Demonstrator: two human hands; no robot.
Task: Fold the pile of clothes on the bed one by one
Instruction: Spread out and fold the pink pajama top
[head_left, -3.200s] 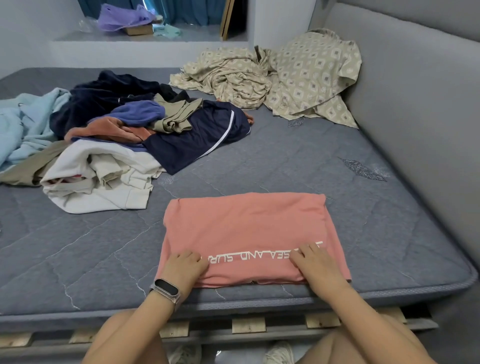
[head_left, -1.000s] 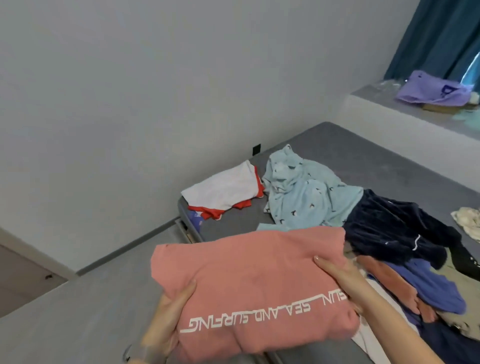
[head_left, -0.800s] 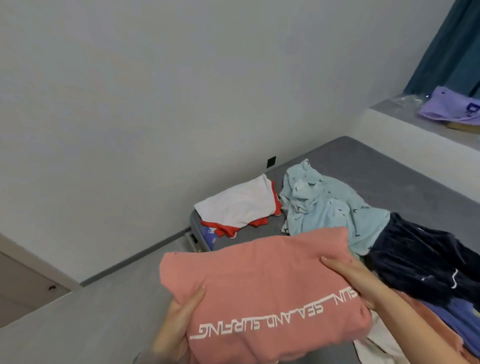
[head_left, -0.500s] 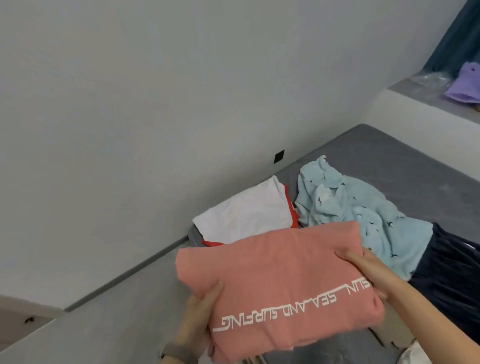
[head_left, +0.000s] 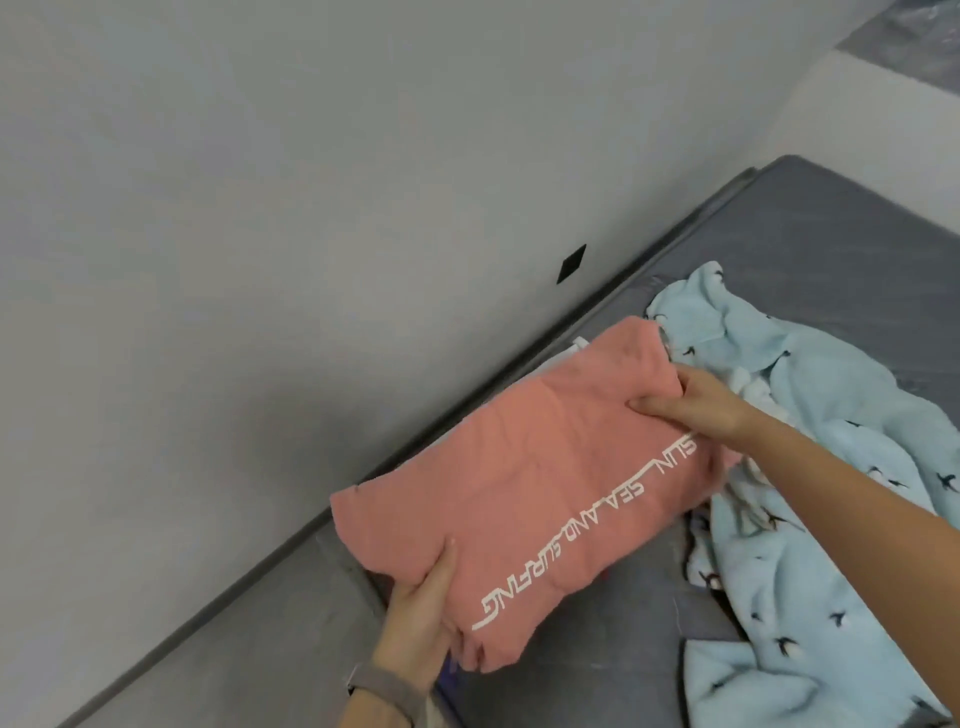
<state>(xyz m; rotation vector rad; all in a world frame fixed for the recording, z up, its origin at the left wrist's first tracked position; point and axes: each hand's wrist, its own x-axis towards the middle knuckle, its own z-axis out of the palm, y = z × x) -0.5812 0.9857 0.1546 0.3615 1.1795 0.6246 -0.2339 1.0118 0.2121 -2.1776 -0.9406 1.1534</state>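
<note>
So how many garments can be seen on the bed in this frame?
3: the folded pink shirt held by both hands at the bed's corner, a white garment peeking from beneath it, and the light blue bird-print garment beside it. Others may be out of view.

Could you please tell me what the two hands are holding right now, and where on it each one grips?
Both hold the folded pink shirt: the left hand grips its near end, the right hand its far end.

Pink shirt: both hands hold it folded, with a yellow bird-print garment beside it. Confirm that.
Not quite. The garment beside the pink shirt is light blue, not yellow, as the head view shows. The left hand and right hand do hold it folded.
</note>
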